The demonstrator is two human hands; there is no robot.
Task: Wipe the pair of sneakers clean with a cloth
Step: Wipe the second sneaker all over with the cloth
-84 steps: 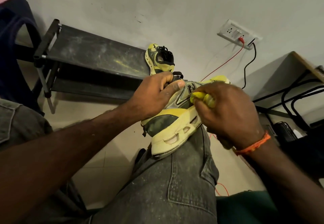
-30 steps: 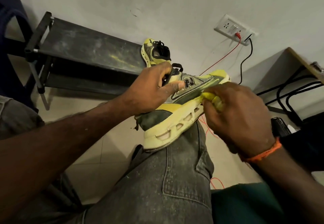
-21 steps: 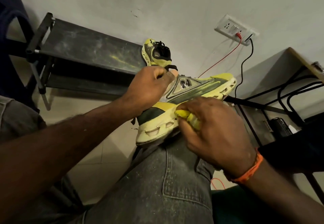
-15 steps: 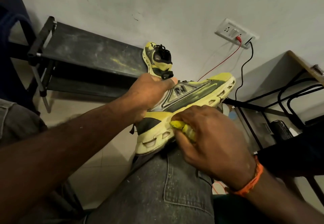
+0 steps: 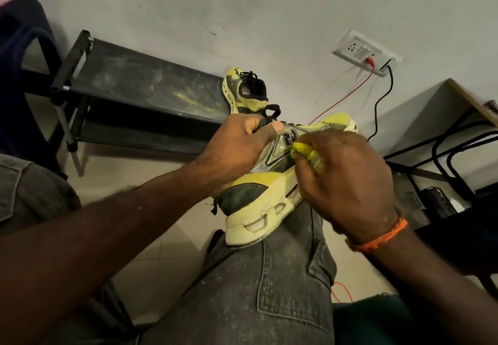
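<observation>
Sneaker on my knee: the yellow and grey sneaker (image 5: 258, 191) rests sole-down on my right thigh, on the grey jeans (image 5: 269, 285), heel toward me and toe pointing at the wall.
Left hand: my left hand (image 5: 237, 150) grips the sneaker at its collar, fingers curled over the top edge, thumb lying along the side near the logo.
Right hand: my right hand (image 5: 347, 180) is closed around a bunched yellow cloth (image 5: 308, 153) and presses it against the sneaker's side panel, just below the logo.
Other sneaker: the second sneaker (image 5: 246, 92) stands beyond my left hand, at the right end of the dusty black shelf (image 5: 145, 85), against the wall.
Wrist: an orange band (image 5: 382, 236) circles my right wrist.
Wall: a socket plate (image 5: 363, 52) carries a red wire (image 5: 345, 99) and a black cable (image 5: 380, 104).
Right side: a table (image 5: 463, 99) with black metal legs.
</observation>
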